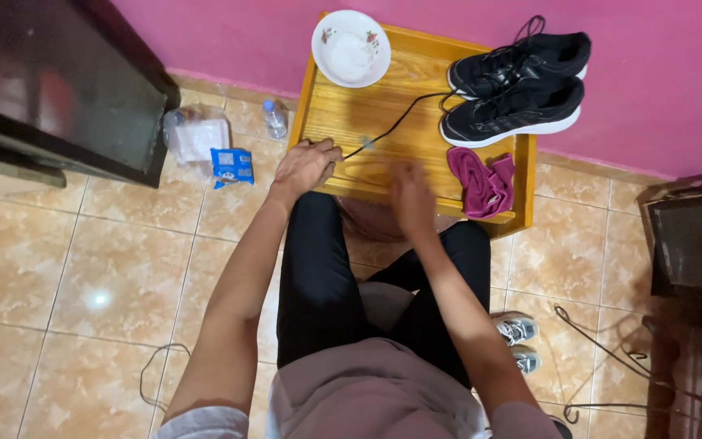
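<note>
My left hand [306, 165] rests on the near left edge of a small wooden table [383, 114], fingers curled beside the loose end of a black shoelace [392, 126]. The lace runs up and right to a pair of black sneakers with white soles [517, 89] at the table's far right. Over the table's near edge my right hand [412, 199] is blurred, and I cannot tell whether it holds anything. A crumpled magenta cloth [481, 183] lies just right of that hand. A white bowl [351, 47] stands at the table's far left.
A pink wall [652, 81] runs behind the table. On the tiled floor lie a plastic bottle [275, 119], a clear bag [197, 134] and a blue packet [231, 165]. Dark furniture [58, 89] stands at left, another dark piece [696, 244] at right. Grey sneakers [517, 337] sit beside my legs.
</note>
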